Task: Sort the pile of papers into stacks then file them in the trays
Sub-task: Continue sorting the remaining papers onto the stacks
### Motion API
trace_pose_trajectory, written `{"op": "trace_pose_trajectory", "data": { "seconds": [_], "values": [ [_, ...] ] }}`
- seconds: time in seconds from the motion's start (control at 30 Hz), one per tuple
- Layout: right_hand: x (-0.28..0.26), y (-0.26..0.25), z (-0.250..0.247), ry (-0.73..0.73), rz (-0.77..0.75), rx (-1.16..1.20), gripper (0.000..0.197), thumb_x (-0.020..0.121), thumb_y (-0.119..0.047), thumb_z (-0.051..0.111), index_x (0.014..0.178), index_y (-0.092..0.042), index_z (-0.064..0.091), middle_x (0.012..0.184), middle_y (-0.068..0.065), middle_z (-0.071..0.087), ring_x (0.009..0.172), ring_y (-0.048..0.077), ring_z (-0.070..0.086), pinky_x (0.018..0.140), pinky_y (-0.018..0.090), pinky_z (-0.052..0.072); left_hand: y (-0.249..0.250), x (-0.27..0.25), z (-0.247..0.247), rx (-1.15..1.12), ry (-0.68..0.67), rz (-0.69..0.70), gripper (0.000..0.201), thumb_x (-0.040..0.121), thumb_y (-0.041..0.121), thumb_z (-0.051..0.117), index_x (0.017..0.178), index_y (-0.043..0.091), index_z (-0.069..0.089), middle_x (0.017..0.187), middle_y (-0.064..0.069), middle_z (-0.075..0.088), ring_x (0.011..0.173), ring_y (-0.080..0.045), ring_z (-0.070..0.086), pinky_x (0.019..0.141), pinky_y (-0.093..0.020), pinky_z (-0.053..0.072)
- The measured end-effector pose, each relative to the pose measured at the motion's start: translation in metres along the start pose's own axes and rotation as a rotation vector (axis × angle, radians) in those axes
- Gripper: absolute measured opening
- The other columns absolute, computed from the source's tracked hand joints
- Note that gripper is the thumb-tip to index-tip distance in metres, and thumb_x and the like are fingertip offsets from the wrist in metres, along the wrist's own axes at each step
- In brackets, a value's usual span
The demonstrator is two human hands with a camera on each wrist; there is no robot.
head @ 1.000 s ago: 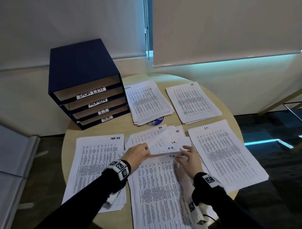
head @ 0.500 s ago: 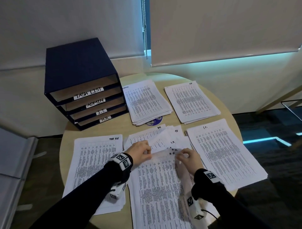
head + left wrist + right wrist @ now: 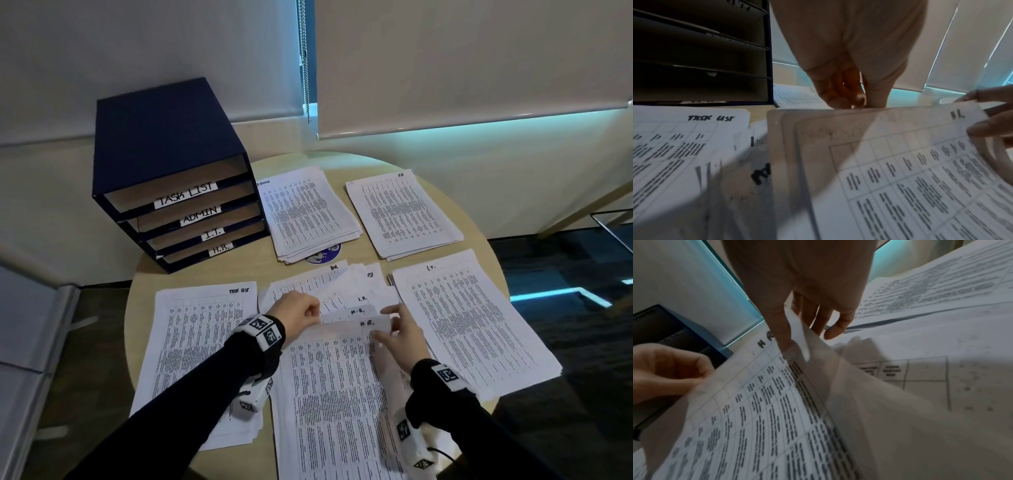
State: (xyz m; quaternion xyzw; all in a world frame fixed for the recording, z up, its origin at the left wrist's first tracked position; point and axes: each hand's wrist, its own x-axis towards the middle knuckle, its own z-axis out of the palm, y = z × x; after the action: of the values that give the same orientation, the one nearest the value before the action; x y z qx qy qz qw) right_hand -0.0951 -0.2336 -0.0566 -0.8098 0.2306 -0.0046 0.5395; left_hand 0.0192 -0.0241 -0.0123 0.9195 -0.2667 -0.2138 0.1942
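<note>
The papers lie spread on a round wooden table (image 3: 191, 274) in several stacks; the unsorted pile (image 3: 329, 291) is in the middle, fanned out, with handwritten marks like "H.R." on the top corners. The left hand (image 3: 296, 310) has its fingers curled and pinches the upper left edge of the top sheet (image 3: 342, 377), which is marked "H.R."; the right hand (image 3: 400, 334) pinches the upper right corner of the same sheet between thumb and fingers, and this corner is lifted and bent a little. In the right wrist view the thumb (image 3: 782, 331) lies on the printed side and the other fingers are behind the paper.

Around the pile there are four sorted stacks: the "TASK LIST" stack (image 3: 202, 342) at the left, the "I.T." stack (image 3: 472, 322) at the right, and two more stacks (image 3: 308, 212) far behind; their labels are too small to read surely. A blue disc (image 3: 325, 255) looks out from under one of them.

The dark blue tray unit (image 3: 161, 150) stands at the far left of the table; its four trays are labelled TASK LIST, ADMIN, I.T. and H.R., from top to bottom.
</note>
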Motion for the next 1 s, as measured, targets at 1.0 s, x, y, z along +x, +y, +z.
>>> {"op": "trace_pose_trajectory", "data": {
  "seconds": [1.0],
  "values": [
    [0.03,-0.014,0.008,-0.133,0.155,0.239,0.034,0.095,-0.036,0.052,0.113,-0.009,0.062,0.111,0.004,0.065,0.1,0.017,0.058,0.089,0.033,0.045,-0.014,-0.051,0.033,0.086,-0.029,0.031,0.02,0.098,0.006,0.043,0.109,0.02,0.053,0.104,0.002,0.055,0.09,-0.014,0.054,0.081,-0.026,0.047]
  ]
}}
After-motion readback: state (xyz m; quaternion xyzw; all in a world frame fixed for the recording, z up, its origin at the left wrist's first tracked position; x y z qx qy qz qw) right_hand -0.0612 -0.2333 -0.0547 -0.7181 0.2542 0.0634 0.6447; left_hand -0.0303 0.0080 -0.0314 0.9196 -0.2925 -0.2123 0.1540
